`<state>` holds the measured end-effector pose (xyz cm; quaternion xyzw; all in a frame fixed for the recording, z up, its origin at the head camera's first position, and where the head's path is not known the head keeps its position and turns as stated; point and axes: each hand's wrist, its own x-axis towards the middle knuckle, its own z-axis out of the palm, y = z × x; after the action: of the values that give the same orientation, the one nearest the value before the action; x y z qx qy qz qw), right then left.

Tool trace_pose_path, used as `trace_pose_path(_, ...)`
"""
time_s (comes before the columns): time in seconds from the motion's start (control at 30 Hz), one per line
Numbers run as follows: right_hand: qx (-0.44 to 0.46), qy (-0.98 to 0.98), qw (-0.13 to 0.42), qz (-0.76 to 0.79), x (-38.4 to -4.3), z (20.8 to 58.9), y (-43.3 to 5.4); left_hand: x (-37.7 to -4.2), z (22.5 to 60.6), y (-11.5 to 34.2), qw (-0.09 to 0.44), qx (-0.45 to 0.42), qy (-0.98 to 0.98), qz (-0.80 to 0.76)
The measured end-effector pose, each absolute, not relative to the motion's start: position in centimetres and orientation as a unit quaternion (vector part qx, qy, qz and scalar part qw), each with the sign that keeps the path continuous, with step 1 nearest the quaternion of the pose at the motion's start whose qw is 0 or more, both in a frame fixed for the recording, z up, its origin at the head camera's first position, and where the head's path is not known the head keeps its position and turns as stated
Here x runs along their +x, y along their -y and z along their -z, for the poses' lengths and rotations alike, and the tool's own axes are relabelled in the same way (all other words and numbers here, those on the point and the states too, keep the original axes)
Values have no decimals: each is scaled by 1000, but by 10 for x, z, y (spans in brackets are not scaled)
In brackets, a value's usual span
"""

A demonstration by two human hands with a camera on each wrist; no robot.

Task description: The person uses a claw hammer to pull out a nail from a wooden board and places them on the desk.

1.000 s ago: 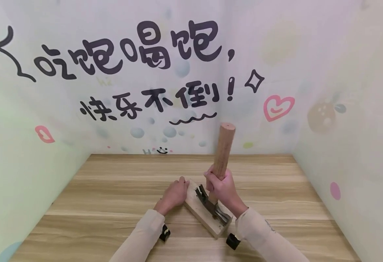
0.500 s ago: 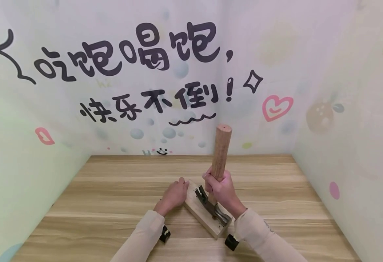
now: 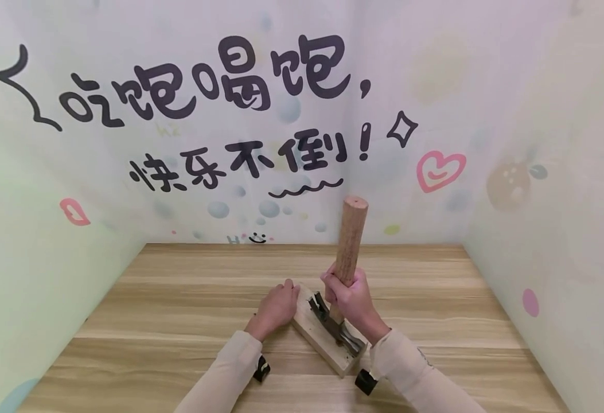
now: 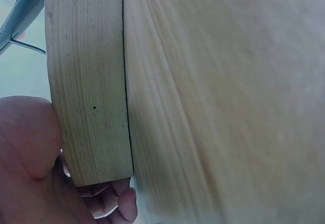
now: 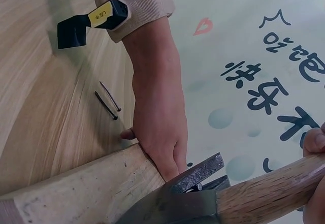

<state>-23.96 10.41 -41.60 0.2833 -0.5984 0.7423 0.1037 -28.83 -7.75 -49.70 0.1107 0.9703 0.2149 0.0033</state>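
My right hand (image 3: 355, 295) grips a claw hammer by its wooden handle (image 3: 352, 241), which stands nearly upright. The hammer's dark metal head (image 3: 332, 327) lies along the top of a pale wooden block (image 3: 314, 341), claw pointing away. Between the claw's prongs a nail (image 5: 199, 187) shows in the right wrist view; a thin shank (image 4: 28, 46) also sticks out beside the head in the left wrist view. My left hand (image 3: 278, 304) holds the block's far left end, thumb side against one face and fingers (image 4: 127, 203) curled round the end.
Two loose nails (image 5: 106, 99) lie on the wood-grain table (image 3: 188, 321) beside the left wrist. A black wrist device (image 5: 72, 32) hangs at the left sleeve. Printed fabric walls (image 3: 302, 143) close in the back and both sides.
The hammer's handle has tipped very slightly to the left, with my right hand round it. The block and my left hand stay in place.
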Motion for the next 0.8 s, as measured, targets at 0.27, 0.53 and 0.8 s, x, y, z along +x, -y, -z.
trace_pose_path(0.27, 277, 597, 84, -748, -241, 411, -106, -286, 495, 78, -21, 113, -971, -210)
trace_pose_path(0.53, 278, 583, 72, -760, -237, 407, -106, -285, 496, 79, -54, 118, -971, -200)
trace_pose_path(0.8, 304, 562, 63, -767, -232, 395, -108, -282, 489, 82, -130, 104, -968, -185)
